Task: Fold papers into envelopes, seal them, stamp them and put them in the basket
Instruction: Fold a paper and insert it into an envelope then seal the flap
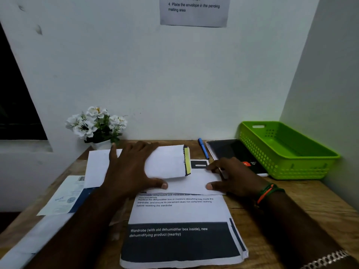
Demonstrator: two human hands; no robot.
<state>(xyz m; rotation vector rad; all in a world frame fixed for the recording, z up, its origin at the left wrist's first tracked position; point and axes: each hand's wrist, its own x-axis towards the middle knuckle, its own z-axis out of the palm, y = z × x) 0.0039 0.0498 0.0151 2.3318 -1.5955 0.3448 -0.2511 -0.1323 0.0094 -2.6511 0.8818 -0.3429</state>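
A white envelope point(168, 162) with a yellow adhesive strip on its right end lies in the middle of the wooden desk, on top of a folded white sheet point(191, 183). My left hand point(132, 167) lies flat on the envelope's left part, fingers spread, pressing it down. My right hand point(233, 176) rests on the folded sheet's right edge, thumb and fingers apart on the paper. Under both lies a stack of printed papers point(180, 230) with a dark band, reaching the near edge. The green plastic basket point(287, 164) stands at the far right.
A pot of white flowers point(97, 125) stands at the back left by the wall. A blue pen point(203, 148) and a black notebook point(233, 152) lie between the envelope and basket. More envelopes and papers point(64, 197) lie at the left. An instruction sheet point(194, 10) hangs on the wall.
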